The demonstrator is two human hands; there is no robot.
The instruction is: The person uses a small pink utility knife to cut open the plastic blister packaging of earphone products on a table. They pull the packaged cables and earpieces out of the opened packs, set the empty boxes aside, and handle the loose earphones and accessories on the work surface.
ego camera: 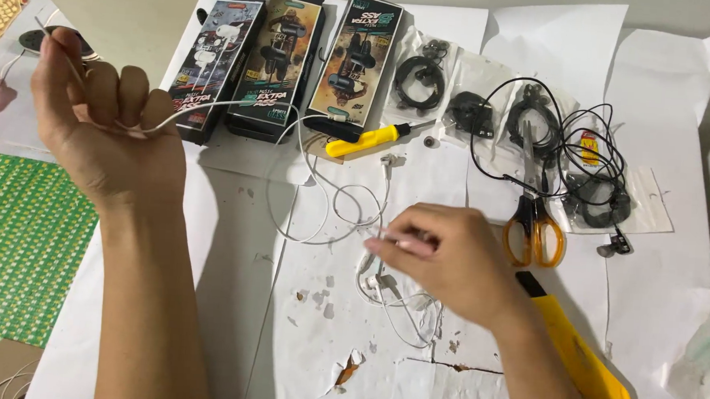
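My left hand (100, 121) is raised at the upper left, fingers closed around a white earphone cable (292, 168) that runs from it down to the paper. My right hand (449, 261) rests low in the middle and pinches another stretch of the same white cable between thumb and fingertips. Loops of the cable and a small white earbud piece (381, 283) lie on the white paper (228, 298) just left of that hand. A yellow-handled screwdriver (370, 140) lies beyond the loops.
Three black earphone boxes (277, 58) stand in a row at the back. Bags of black earphones (422, 77) and loose black cables (568, 146) lie at the right, with orange-handled scissors (534, 225) and a yellow utility knife (581, 357). A green mat (20, 247) borders the left.
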